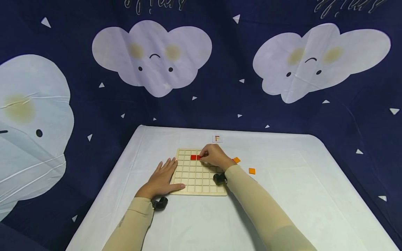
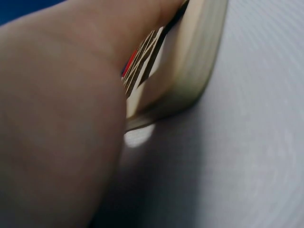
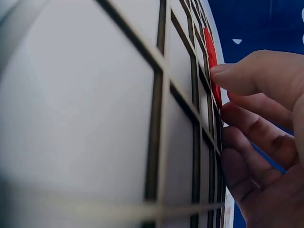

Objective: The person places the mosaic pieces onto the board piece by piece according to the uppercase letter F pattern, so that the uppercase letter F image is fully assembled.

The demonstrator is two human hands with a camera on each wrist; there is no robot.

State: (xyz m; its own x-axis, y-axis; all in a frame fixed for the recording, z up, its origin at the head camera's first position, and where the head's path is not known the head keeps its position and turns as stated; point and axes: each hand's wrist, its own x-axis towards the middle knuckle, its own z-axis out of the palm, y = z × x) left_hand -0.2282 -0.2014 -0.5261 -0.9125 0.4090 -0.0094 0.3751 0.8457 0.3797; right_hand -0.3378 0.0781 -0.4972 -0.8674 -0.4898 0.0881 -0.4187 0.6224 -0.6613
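Observation:
A wooden grid board point(image 1: 198, 191) lies on the white table, with square cells set off by raised strips. One red tile point(image 1: 193, 157) sits in a cell of an upper row. Right beside it, my right hand point(image 1: 216, 157) pinches a second red tile point(image 1: 198, 157) at its cell; in the right wrist view the thumb tip meets the red piece point(image 3: 213, 57). My left hand point(image 1: 161, 179) rests spread on the board's left edge, its thumb over the lower left cells. That palm hides much of the board point(image 2: 199, 61) in the left wrist view.
Loose orange tiles lie right of the board: one point(image 1: 252, 171) on its own, another point(image 1: 237, 160) behind the right wrist with a bit of red beside it. A small printed grid card point(image 1: 217, 138) lies beyond the board. Dark cloth with clouds point(image 1: 152, 55) hangs behind the table.

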